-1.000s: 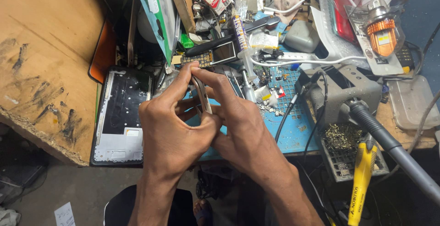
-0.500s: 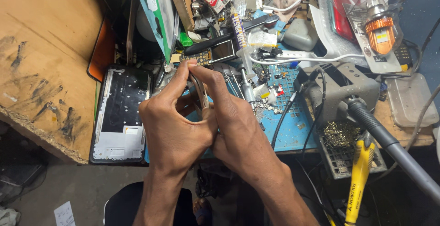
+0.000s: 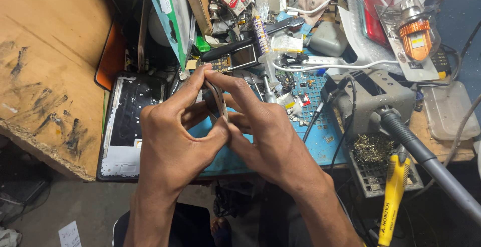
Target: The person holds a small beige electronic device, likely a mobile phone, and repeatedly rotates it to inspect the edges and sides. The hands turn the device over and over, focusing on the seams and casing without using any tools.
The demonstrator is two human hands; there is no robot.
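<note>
Between the fingertips of both hands a thin flat phone part (image 3: 219, 100) stands on edge, seen nearly end-on; the left hand (image 3: 173, 144) pinches its near and far ends with thumb and forefinger, and the right hand (image 3: 265, 142) closes on it from the other side, fingers together and clamped on the piece. Just beyond the fingers lies a blue work mat (image 3: 310, 127) strewn with small parts, and left of them an opened phone frame (image 3: 131, 121). Such an edge grip looks risky: uneven pressure could bend or crack the piece, or let it slip down among the loose bits.
</note>
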